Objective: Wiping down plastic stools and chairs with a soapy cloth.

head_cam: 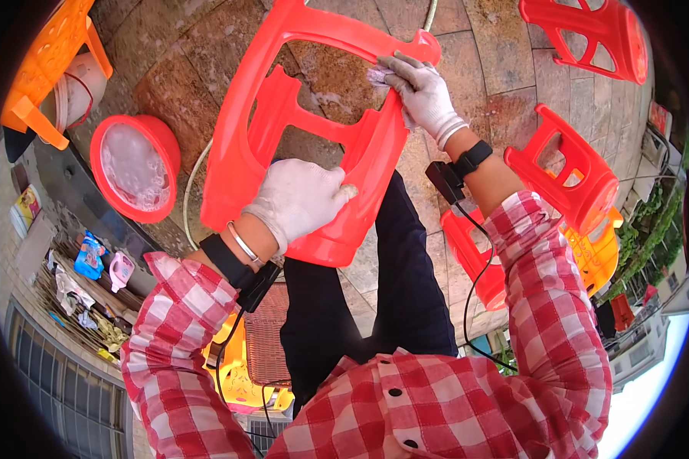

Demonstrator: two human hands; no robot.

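Observation:
A glossy red plastic stool (221,172) is tilted in front of me, its open leg frame towards the upper right and its rounded end above my thighs. My left hand (298,198), in a white knit glove, grips the stool's side panel near that end. Higher up, my right hand (422,94), in a soiled white glove, presses a pale, wet-looking cloth (378,76) around a leg near its foot. Part of the cloth is hidden under the fingers. To the left, a red basin (171,143) holds foamy water.
Red stools lie at the upper right (634,49), right (594,198) and lower right (491,287). A yellow chair (600,258) is behind them. An orange chair (40,63) and white bucket (86,86) stand upper left. A pale hose (196,181) crosses the stone paving (206,57).

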